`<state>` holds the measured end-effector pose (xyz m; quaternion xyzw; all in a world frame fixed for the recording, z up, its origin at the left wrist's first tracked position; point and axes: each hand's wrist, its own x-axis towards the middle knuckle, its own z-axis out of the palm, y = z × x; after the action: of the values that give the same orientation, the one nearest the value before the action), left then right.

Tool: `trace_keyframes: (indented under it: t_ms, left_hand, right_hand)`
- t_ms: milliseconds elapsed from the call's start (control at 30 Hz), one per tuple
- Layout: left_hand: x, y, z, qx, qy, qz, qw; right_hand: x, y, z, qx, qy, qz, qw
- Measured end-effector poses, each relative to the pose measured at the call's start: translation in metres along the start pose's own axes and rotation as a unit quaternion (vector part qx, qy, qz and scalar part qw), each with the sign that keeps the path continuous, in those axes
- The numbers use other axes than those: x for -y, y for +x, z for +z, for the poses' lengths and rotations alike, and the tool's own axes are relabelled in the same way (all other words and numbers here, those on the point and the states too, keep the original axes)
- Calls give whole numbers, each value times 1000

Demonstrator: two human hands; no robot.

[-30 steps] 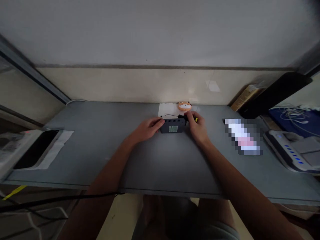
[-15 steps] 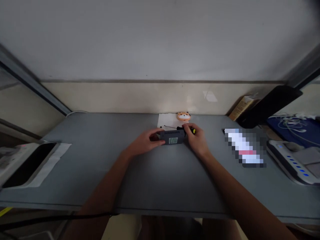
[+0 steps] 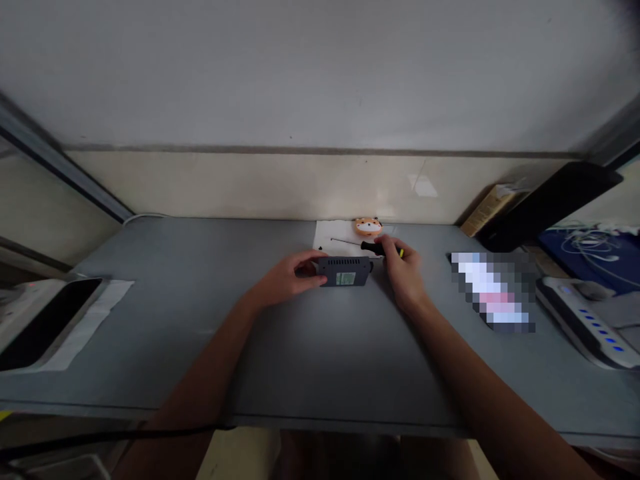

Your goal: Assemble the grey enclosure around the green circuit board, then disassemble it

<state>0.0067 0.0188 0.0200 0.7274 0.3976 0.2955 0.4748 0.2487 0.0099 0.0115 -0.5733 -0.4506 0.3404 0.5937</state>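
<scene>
A grey tabletop (image 3: 310, 360) runs wall to wall in front of a pale beige wall, in dim light. At the back middle lies a white sheet of paper (image 3: 330, 235), and a small orange animal figure (image 3: 369, 227) sits at its far right corner against the wall. To the far left, a white device with a dark screen (image 3: 47, 321) rests on a white cloth near the edge. On the right a cardboard box (image 3: 487, 210) and a black slanted panel (image 3: 547, 200) lean at the back. Nearer, a white unit with a row of blue lights (image 3: 587, 323) lies at the right edge, with white cables (image 3: 593, 243) on a blue surface behind it. A blurred patch just left of that unit cannot be made out. A black cable (image 3: 100, 437) hangs below the front edge at lower left.

A small dark box (image 3: 345, 271) with vent slots and a green label lies flat on the tabletop just in front of the paper, between the two hands. Nothing stands between it and the person.

Both forearms reach forward from the near edge and converge on the middle. The left hand (image 3: 293, 275) is curled around the left end of the box, thumb on top and fingers round the far side. The right hand (image 3: 406, 272) rests just beside the box's right end with its fingers closed on the black handle of a screwdriver (image 3: 375, 247). The yellow butt shows past the knuckles, and the thin shaft points left across the paper, behind the box.
</scene>
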Motion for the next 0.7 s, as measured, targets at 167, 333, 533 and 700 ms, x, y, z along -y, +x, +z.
trace_keyframes:
  t_ms: [167, 333, 533, 700]
  left_hand:
    - [2, 4, -1, -80, -100, 28, 991]
    - [6, 10, 2, -124, -154, 6, 980]
    - [5, 11, 10, -125, -158, 7, 979]
    - [10, 13, 15, -117, -158, 15, 980]
  right_hand:
    - [5, 3, -4, -47, 46, 19, 998]
    - [11, 4, -10, -32, 88, 20, 995]
    - [15, 1, -8, -3, 91, 24, 996]
    - [12, -1, -6, 12, 78, 27, 996]
